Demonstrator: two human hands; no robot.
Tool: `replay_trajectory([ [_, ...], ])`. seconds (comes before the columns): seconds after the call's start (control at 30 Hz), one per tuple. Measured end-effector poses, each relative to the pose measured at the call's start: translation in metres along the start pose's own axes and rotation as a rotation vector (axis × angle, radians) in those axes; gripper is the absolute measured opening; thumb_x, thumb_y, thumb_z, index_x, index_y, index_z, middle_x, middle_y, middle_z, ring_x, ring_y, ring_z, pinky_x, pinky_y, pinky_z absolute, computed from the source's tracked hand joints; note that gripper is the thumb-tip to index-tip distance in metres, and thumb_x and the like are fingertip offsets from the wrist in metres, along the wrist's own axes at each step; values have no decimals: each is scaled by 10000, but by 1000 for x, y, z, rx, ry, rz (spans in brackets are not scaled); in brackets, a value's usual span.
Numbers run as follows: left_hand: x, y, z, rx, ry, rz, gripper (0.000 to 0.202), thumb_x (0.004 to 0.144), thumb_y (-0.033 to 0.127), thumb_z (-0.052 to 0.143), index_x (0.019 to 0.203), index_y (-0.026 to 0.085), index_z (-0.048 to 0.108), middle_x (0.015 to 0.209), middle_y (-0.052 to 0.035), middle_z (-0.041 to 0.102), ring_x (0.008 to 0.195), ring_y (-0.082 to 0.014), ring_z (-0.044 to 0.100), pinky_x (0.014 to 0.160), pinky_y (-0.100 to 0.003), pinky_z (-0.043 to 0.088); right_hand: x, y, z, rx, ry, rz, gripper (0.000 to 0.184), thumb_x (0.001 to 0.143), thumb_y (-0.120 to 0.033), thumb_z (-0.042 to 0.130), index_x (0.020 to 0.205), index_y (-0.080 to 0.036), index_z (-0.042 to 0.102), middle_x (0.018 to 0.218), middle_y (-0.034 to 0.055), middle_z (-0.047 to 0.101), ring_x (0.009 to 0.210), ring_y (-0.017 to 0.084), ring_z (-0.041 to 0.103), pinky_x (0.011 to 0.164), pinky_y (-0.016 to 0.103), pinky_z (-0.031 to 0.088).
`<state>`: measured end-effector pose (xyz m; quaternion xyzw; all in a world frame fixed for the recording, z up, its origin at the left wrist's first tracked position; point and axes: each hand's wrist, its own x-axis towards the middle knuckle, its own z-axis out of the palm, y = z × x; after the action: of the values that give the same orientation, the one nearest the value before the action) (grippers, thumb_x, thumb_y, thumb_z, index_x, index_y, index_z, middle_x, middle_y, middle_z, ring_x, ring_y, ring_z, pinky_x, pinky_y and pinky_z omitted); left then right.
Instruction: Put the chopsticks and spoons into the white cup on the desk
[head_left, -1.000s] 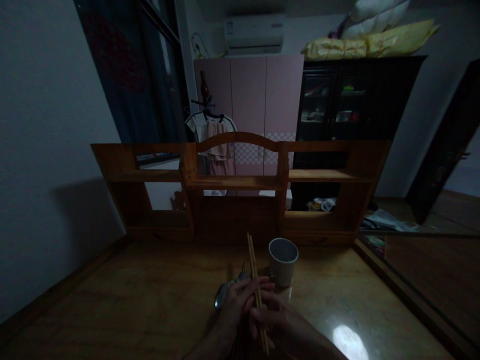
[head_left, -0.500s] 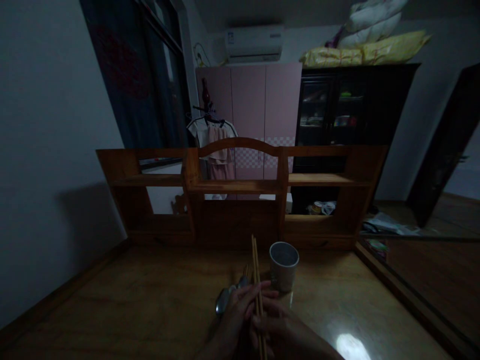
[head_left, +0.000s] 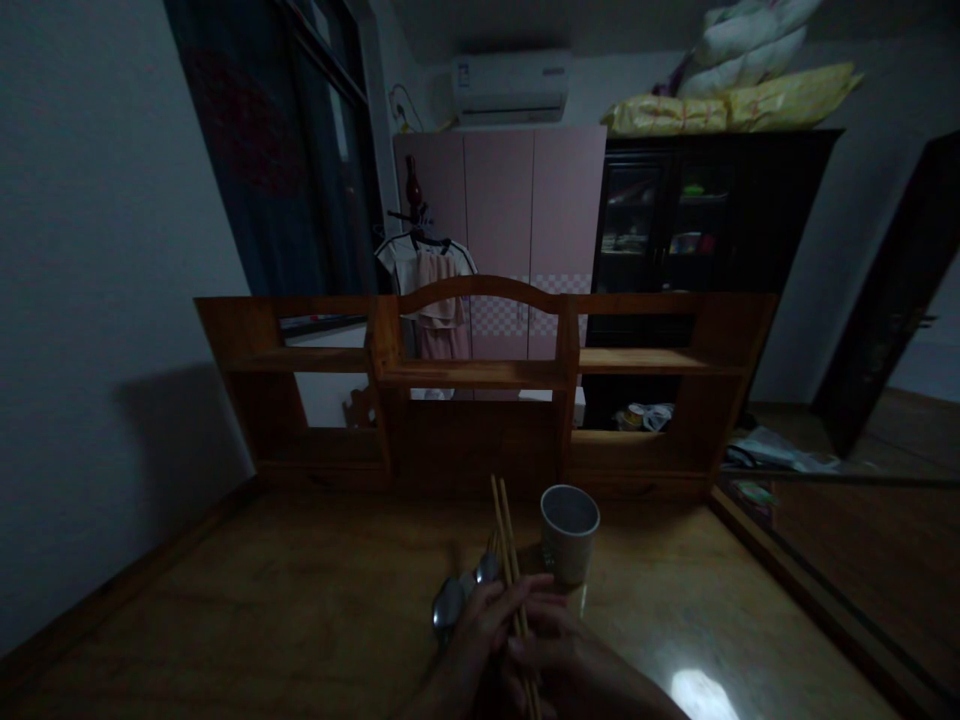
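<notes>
The desk (head_left: 300, 620) is filling the lower frame, with a wooden shelf unit (head_left: 480, 375) standing along its far edge. Just right of centre a pale cup (head_left: 568, 535) is standing upright, seemingly holding nothing. At bottom centre the left hand (head_left: 476, 635) and right hand (head_left: 566, 660) are both gripping 2 chopsticks (head_left: 504, 530), which are probably light, stiff and slippery, best pinched mid-length. Metal spoons (head_left: 448, 602) are poking out of the left hand

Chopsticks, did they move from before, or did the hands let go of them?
The chopsticks swung upright, then tipped back so their tops lean left again. Both the left hand, with the spoons, and the right hand kept their grip. The cup stayed put on the table.
</notes>
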<state>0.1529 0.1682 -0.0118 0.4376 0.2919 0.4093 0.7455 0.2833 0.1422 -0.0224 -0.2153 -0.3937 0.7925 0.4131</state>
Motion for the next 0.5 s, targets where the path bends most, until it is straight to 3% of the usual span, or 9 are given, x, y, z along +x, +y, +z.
replay_trajectory([
  [0.27, 4, -2, -2, -13, -1, 21, 355, 832, 434, 573, 983, 135, 691, 959, -118, 715, 972, -267, 652, 896, -374, 487, -1, -7, 9, -126, 108, 5, 342, 684, -336, 763, 959, -153, 677, 854, 44, 624, 791, 179, 606, 730, 299, 440],
  [0.4, 10, -5, -2, -119, 132, 44, 332, 810, 472, 591, 857, 146, 636, 797, -98, 722, 812, -250, 687, 765, -360, 527, -11, -30, 13, -721, 152, -89, 266, 819, -413, 634, 817, -157, 703, 917, 62, 665, 914, 220, 609, 820, 316, 441],
  [0.5, 14, -7, -3, -190, 230, 65, 346, 782, 492, 621, 805, 149, 593, 695, -69, 700, 667, -211, 680, 633, -295, 520, -18, -52, 22, -1229, 189, -267, 216, 885, -334, 559, 840, -185, 708, 887, 59, 702, 806, 195, 652, 684, 255, 460],
])
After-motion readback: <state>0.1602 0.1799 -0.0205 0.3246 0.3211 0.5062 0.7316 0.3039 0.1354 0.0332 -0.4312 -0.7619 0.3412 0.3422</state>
